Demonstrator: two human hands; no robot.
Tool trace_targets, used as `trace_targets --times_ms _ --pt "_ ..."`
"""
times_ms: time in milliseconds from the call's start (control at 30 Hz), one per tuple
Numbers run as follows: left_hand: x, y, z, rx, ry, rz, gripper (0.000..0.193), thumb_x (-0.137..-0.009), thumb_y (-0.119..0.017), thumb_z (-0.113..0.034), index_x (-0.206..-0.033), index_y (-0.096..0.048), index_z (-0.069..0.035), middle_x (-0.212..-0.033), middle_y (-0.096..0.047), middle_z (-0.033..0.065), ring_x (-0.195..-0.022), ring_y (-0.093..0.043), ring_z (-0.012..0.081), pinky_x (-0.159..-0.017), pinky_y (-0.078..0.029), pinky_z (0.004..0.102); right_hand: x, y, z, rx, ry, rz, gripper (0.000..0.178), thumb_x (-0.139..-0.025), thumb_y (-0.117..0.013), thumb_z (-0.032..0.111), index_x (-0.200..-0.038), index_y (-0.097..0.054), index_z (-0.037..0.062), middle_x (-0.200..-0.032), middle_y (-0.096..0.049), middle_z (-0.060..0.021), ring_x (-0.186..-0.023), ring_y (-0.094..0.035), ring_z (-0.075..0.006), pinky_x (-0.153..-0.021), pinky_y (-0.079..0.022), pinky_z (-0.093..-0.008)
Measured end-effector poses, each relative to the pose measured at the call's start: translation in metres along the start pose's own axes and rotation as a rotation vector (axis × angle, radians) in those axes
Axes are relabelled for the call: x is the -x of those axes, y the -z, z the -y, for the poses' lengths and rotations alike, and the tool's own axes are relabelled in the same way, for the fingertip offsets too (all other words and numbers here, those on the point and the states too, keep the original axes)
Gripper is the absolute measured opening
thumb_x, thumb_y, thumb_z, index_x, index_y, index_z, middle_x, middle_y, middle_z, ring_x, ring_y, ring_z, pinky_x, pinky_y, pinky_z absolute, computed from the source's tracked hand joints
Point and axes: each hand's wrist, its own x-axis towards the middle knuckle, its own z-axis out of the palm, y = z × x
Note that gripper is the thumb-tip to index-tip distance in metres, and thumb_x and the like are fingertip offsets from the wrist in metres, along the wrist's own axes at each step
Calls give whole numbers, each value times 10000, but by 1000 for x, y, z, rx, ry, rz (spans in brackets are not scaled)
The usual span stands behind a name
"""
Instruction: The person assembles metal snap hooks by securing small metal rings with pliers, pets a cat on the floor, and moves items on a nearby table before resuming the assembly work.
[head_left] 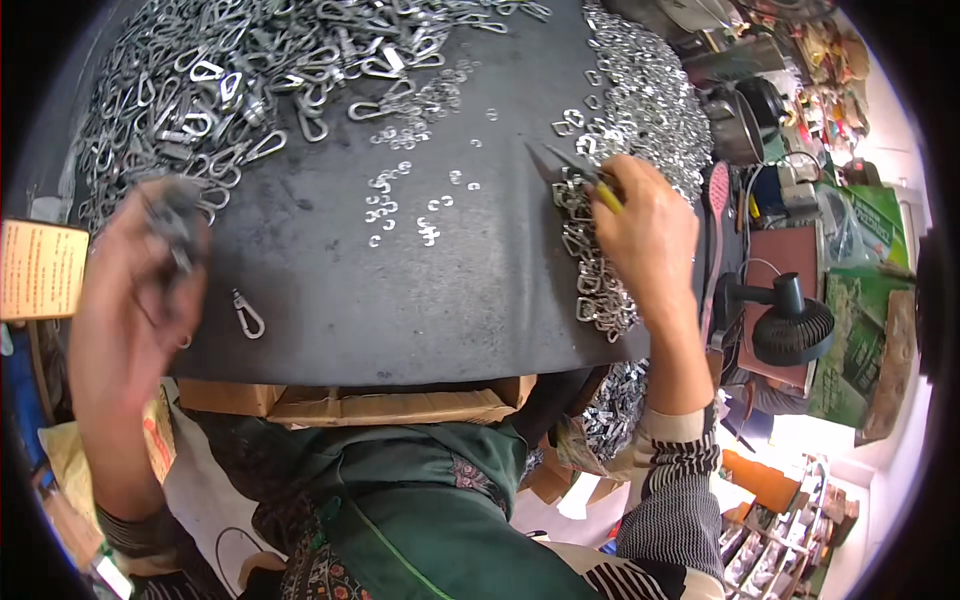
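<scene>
My left hand (135, 290), blurred by motion, is at the left of the dark table, with its fingers closed around a smeared clump of grey metal snap hooks (178, 225). A single silver snap hook (249, 316) lies on the tabletop to its right. My right hand (650, 225) grips slim, pointed pliers (607, 195) with a yellow handle. Their dark tips point up and left, over the edge of a heap of square metal rings (605, 280). Small C-shaped metal rings (430, 232) lie scattered on the table between my hands.
A large heap of snap hooks (300, 60) covers the far left of the dark table (450, 320). An open cardboard box (390, 408) sits below the front edge. A yellowish box (45, 268) stands at left; at right are a pink swatter (718, 190) and a black fan (792, 330).
</scene>
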Motion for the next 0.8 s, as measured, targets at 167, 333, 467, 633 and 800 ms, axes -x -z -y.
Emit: trace_targets --times_ms 167,333,467,633,800 --pt "41 -23 48 89 295 209 411 -970 -523 -155 -1347 -485 4 -899 -612 72 -607 -551 100 -485 -411 167 14 20 16 -256 -171 107 131 -824 -695 68 -941 -650 32 -807 -663 -100 -701 -649 -235 -636 -491 -347" --pt "52 -42 73 211 275 369 339 -1058 -423 -155 -1334 -501 26 -935 -632 69 -716 -601 86 -602 -494 207 52 34 81 -1161 -65 615 121 -843 -702 17 -940 -632 -1 -768 -608 1 -685 -527 -38 -580 -419 -233" --pt "53 -49 89 255 215 326 290 -1019 -534 -105 -1275 -570 26 -938 -665 76 -781 -645 97 -622 -525 221 72 25 98 -1267 -152 686 118 -862 -691 7 -956 -620 7 -753 -587 2 -662 -505 -34 -566 -399 -221" --pt "57 -59 93 101 90 253 188 -970 -613 -71 -1125 -683 11 -918 -686 60 -743 -636 80 -596 -515 208 79 24 98 -1229 -70 587 152 -864 -700 21 -981 -605 5 -730 -580 -19 -647 -511 -51 -566 -412 -241" --pt "61 -61 98 -109 -47 226 192 -946 -643 -57 -1123 -709 -24 -928 -696 26 -703 -621 56 -562 -495 202 77 30 104 -1129 24 523 200 -802 -720 5 -970 -611 12 -762 -599 -79 -658 -600 -180 -588 -466 -313"
